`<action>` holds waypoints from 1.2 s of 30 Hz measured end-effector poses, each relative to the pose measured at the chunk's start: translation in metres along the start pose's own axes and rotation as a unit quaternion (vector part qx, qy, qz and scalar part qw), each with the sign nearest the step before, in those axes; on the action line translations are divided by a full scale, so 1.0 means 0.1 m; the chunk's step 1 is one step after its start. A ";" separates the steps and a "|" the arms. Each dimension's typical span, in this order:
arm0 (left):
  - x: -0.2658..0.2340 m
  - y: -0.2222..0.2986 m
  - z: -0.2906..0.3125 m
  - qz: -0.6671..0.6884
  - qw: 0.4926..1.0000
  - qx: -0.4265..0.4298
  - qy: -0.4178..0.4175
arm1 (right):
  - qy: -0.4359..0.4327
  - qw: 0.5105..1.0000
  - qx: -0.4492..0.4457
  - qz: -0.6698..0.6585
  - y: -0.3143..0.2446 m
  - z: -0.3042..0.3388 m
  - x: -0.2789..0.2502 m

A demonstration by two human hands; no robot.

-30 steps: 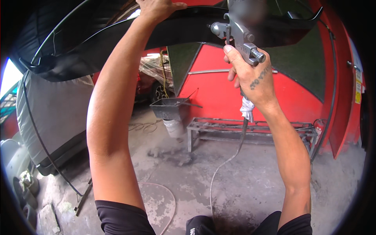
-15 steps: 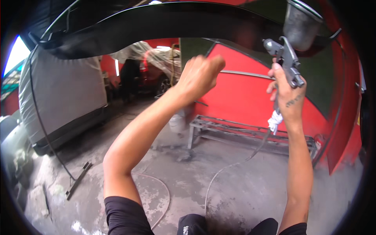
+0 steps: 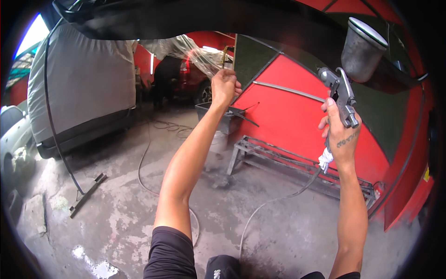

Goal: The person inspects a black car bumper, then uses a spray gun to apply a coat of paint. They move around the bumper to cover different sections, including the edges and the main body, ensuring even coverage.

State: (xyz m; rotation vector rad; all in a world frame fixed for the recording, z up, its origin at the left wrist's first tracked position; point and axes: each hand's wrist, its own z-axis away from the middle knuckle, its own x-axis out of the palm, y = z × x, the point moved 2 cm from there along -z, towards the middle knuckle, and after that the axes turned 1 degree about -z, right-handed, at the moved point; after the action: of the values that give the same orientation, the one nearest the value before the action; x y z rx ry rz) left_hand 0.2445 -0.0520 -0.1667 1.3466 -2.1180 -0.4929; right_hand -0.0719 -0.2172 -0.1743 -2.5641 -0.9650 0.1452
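Observation:
My right hand [image 3: 344,135] is wrapped round the handle of a metal spray gun [image 3: 343,95], held upright at the right. A grey metal cup [image 3: 364,51] with a lid sits on top of the gun. White cloth [image 3: 325,159] is tied where the hose [image 3: 265,203] meets the handle. My left hand [image 3: 225,87] is raised near the middle, fingers curled in, with nothing visible in them. Above both hands stretches a long, dark, glossy panel [image 3: 204,21], like a car bumper. The spray gun's nozzle is below the panel's right part.
A thin stand [image 3: 50,93] with a floor foot [image 3: 87,195] rises at the left. Behind it is a large sheet-covered object [image 3: 83,88]. A low metal bench [image 3: 278,156] stands by the red wall [image 3: 297,111]. A dark bin [image 3: 223,122] and a partly covered red car [image 3: 186,74] are farther back.
My left hand has come down and left, away from the panel. The spray gun stays in my right hand, slightly lower in view. The view has shifted, so the panel appears higher.

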 end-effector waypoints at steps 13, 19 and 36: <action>0.07 -0.23 0.33 0.060 0.987 -0.100 -0.106 | 0.033 0.999 0.001 0.003 0.09 0.01 0.03; 0.85 -0.15 1.27 0.041 0.936 -0.152 -0.315 | 0.086 0.996 0.012 0.026 0.15 0.13 -0.32; 2.86 0.32 3.17 0.254 0.868 -0.142 -0.401 | 0.087 0.994 0.008 0.072 0.16 0.33 -1.76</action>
State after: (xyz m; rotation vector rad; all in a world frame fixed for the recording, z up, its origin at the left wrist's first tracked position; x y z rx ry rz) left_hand -0.0741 -0.2964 -0.3136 0.3685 -2.7594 -1.2246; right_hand -0.2027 -0.3322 -0.2186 -2.5810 -0.7133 -0.0296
